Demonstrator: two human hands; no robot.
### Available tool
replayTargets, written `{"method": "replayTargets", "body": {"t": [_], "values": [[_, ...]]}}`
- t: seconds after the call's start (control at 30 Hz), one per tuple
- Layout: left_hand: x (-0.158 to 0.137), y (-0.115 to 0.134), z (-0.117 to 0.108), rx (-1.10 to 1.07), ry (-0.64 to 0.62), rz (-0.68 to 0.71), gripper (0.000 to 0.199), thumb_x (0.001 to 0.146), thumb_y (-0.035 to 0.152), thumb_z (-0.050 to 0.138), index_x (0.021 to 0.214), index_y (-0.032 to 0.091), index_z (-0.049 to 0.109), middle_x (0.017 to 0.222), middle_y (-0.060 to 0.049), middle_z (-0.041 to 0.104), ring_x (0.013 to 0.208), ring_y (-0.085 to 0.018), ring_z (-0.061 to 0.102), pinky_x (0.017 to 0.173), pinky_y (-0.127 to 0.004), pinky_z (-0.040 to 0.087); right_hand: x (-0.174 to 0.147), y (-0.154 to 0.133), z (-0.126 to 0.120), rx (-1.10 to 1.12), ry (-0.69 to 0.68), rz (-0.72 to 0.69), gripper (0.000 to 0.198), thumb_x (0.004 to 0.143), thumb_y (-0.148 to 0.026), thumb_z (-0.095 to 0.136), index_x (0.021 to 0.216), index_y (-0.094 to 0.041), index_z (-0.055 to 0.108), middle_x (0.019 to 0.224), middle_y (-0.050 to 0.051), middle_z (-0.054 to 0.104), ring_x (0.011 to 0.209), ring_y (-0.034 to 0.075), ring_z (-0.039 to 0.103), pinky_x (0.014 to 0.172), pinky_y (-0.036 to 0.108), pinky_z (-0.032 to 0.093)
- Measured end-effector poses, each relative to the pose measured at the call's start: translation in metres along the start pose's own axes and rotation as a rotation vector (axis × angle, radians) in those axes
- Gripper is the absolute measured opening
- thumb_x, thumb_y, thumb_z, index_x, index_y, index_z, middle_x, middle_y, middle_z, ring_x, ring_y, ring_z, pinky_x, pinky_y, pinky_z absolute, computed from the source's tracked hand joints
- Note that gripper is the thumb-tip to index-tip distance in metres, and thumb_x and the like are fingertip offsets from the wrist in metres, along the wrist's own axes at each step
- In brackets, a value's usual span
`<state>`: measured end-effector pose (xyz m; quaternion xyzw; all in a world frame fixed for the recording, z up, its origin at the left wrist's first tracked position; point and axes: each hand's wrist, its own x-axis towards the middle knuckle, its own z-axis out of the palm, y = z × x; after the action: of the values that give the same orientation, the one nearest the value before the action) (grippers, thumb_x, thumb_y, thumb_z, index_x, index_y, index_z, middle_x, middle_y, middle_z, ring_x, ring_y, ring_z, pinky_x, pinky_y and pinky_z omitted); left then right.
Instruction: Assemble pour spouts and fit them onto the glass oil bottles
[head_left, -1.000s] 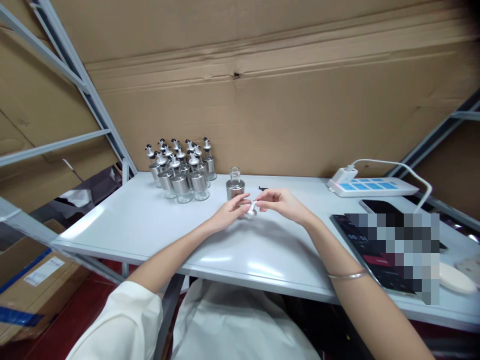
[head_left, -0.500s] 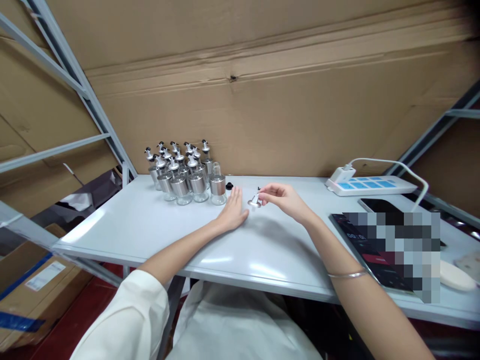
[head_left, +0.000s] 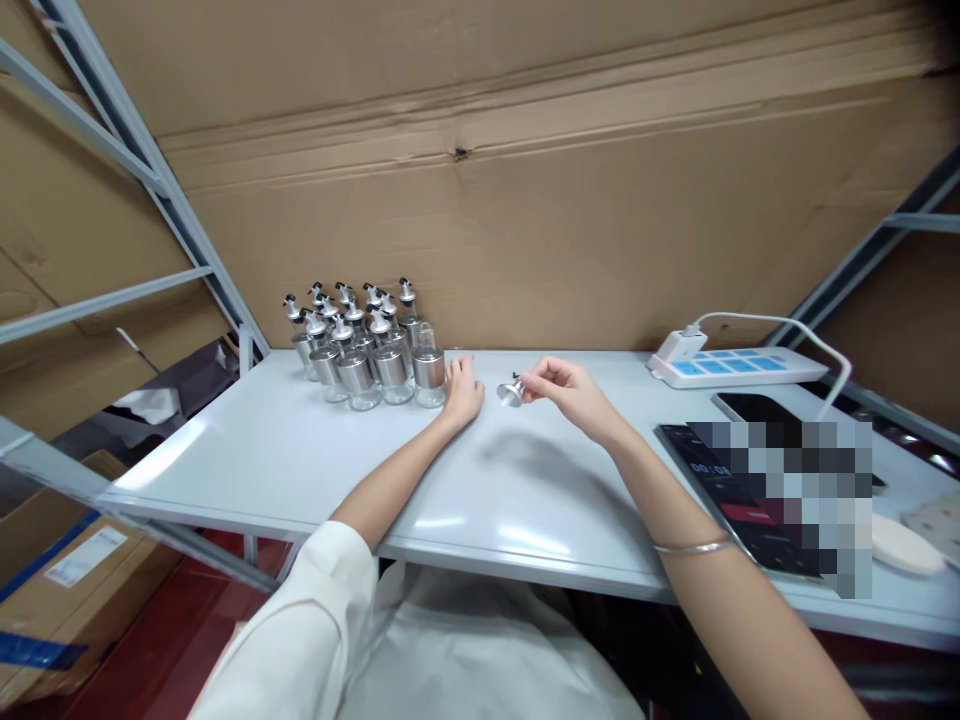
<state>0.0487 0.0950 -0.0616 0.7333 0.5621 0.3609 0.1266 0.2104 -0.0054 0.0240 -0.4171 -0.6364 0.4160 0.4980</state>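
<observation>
My right hand is closed in a pinch around a silver pourer cap, held tilted above the table with its wide base toward the left. My left hand rests on the tabletop with bent fingers pointing away from me, over the spot where a small black piece lay; the fingers hide that piece. Just left of it stands a glass bottle with a metal sleeve and no pourer on its neck. Beyond that bottle, several similar bottles stand close together, each topped with a silver pourer and black tip.
A white power strip with a plugged-in charger lies at the back right, its white cable looping forward. Two phones and a white round object lie on the right. Cardboard walls the table's back edge.
My left hand has moved forward and slightly left, its fingers bending over the small black piece. My right hand has raised the pourer cap a little and tilted it.
</observation>
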Motion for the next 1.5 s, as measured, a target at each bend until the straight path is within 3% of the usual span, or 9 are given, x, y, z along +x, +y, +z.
{"method": "replayTargets", "body": {"t": [0.13, 0.33, 0.47, 0.57, 0.7, 0.83, 1.1, 1.33, 1.5], "values": [[-0.001, -0.005, -0.001, -0.007, -0.032, 0.04, 0.044, 0.072, -0.001, 0.041, 0.11, 0.017, 0.056, 0.119, -0.01, 0.05, 0.114, -0.024, 0.044, 0.103, -0.038, 0.036, 0.0, 0.001, 0.001, 0.017, -0.001, -0.002, 0.043, 0.065, -0.058, 0.071, 0.065, -0.019, 0.053, 0.065, 0.003, 0.065, 0.064, 0.016, 0.062, 0.07, 0.034, 0.051], [-0.011, 0.007, -0.005, 0.05, -0.037, 0.094, 0.051, 0.075, -0.003, 0.037, 0.118, 0.018, 0.054, 0.121, -0.014, 0.049, 0.117, -0.029, 0.039, 0.102, -0.047, 0.033, 0.001, 0.004, 0.0, 0.038, 0.013, -0.006, 0.042, 0.065, -0.055, 0.073, 0.065, -0.019, 0.054, 0.064, 0.003, 0.065, 0.063, 0.015, 0.061, 0.069, 0.033, 0.05], [-0.014, 0.014, -0.007, 0.09, -0.048, 0.054, 0.058, 0.077, 0.001, 0.04, 0.134, 0.013, 0.04, 0.134, -0.018, 0.039, 0.131, -0.033, 0.03, 0.108, -0.049, 0.026, 0.001, 0.005, -0.001, 0.03, 0.009, -0.007, 0.041, 0.065, -0.054, 0.073, 0.065, -0.018, 0.054, 0.064, 0.002, 0.064, 0.063, 0.015, 0.06, 0.07, 0.033, 0.049], [-0.013, 0.013, -0.006, -0.011, -0.1, -0.033, 0.064, 0.078, 0.002, 0.04, 0.14, 0.004, 0.026, 0.136, -0.026, 0.036, 0.13, -0.033, 0.037, 0.107, -0.048, 0.029, 0.001, 0.005, -0.001, 0.026, -0.002, -0.007, 0.041, 0.064, -0.054, 0.074, 0.065, -0.018, 0.053, 0.068, 0.003, 0.065, 0.061, 0.014, 0.059, 0.068, 0.033, 0.049], [-0.009, 0.008, -0.007, -0.177, -0.077, -0.041, 0.072, 0.075, -0.001, 0.042, 0.142, 0.01, 0.019, 0.136, -0.022, 0.037, 0.126, -0.026, 0.043, 0.105, -0.039, 0.035, 0.001, 0.005, 0.0, -0.007, -0.015, -0.011, 0.041, 0.063, -0.053, 0.074, 0.067, -0.018, 0.052, 0.067, 0.003, 0.064, 0.056, 0.012, 0.054, 0.059, 0.03, 0.045], [-0.006, 0.005, -0.01, -0.484, -0.019, -0.134, 0.068, 0.068, 0.0, 0.057, 0.13, 0.015, 0.032, 0.122, -0.014, 0.047, 0.109, -0.02, 0.054, 0.1, -0.038, 0.041, 0.001, 0.005, 0.0, -0.037, 0.033, -0.036, 0.039, 0.067, -0.053, 0.07, 0.071, -0.02, 0.05, 0.062, 0.0, 0.059, 0.053, 0.01, 0.049, 0.052, 0.026, 0.039], [-0.037, 0.013, -0.021, -0.649, -0.085, -0.16, 0.039, 0.06, 0.001, 0.064, 0.09, 0.017, 0.045, 0.09, -0.002, 0.055, 0.084, -0.012, 0.058, 0.087, -0.033, 0.049, 0.006, 0.009, 0.0, -0.006, 0.182, -0.004, 0.044, 0.068, -0.06, 0.064, 0.078, -0.023, 0.043, 0.074, -0.001, 0.058, 0.056, 0.009, 0.047, 0.052, 0.024, 0.039], [-0.053, 0.031, -0.04, -0.802, -0.213, -0.03, 0.036, 0.064, 0.008, 0.064, 0.096, 0.017, 0.049, 0.088, -0.002, 0.06, 0.083, -0.012, 0.06, 0.082, -0.028, 0.047, 0.003, 0.002, 0.0, -0.083, 0.162, 0.054, 0.045, 0.073, -0.065, 0.056, 0.075, -0.02, 0.057, 0.063, -0.001, 0.049, 0.054, 0.01, 0.042, 0.05, 0.025, 0.037], [-0.053, 0.036, -0.054, -0.811, -0.203, 0.009, 0.03, 0.07, 0.017, 0.065, 0.096, 0.017, 0.05, 0.089, -0.003, 0.062, 0.085, -0.012, 0.06, 0.075, -0.023, 0.044, 0.001, 0.0, 0.002, -0.085, 0.113, 0.014, 0.049, 0.074, -0.069, 0.054, 0.066, -0.021, 0.05, 0.052, -0.004, 0.04, 0.048, 0.009, 0.036, 0.047, 0.025, 0.032]]}}
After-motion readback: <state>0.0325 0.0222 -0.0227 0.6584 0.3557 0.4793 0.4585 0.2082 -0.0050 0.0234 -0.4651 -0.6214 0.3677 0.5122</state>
